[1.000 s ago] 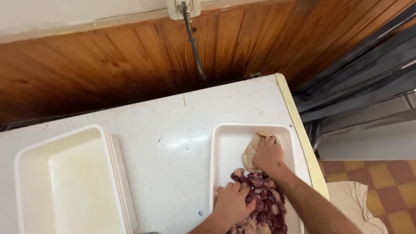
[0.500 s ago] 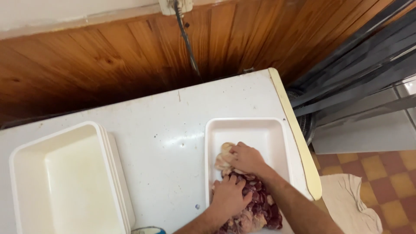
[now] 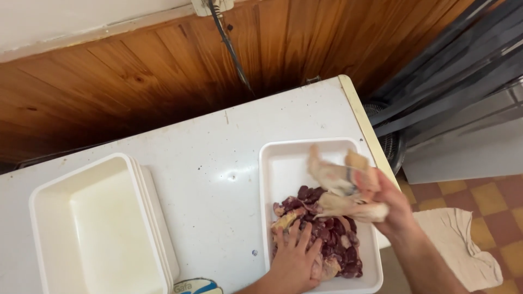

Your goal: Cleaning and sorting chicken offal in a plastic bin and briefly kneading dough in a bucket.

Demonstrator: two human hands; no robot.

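The white table (image 3: pixel 218 163) filled the middle of the frame, with a stack of empty white tubs (image 3: pixel 98 228) at lower left. At lower right sat a white tray (image 3: pixel 283 163) of dark red offal (image 3: pixel 327 228). The right hand (image 3: pixel 389 204) was closed around pale chicken pieces (image 3: pixel 340 188) lifted just above it; the left hand (image 3: pixel 294 261) lay flat and open on the offal. I judged a firm hold mattered, the meat looking slippery.

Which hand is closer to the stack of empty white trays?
Left. The left hand presses on dark red meat, nearer the stack of empty white trays. The right hand lifts pale meat pieces farther right.
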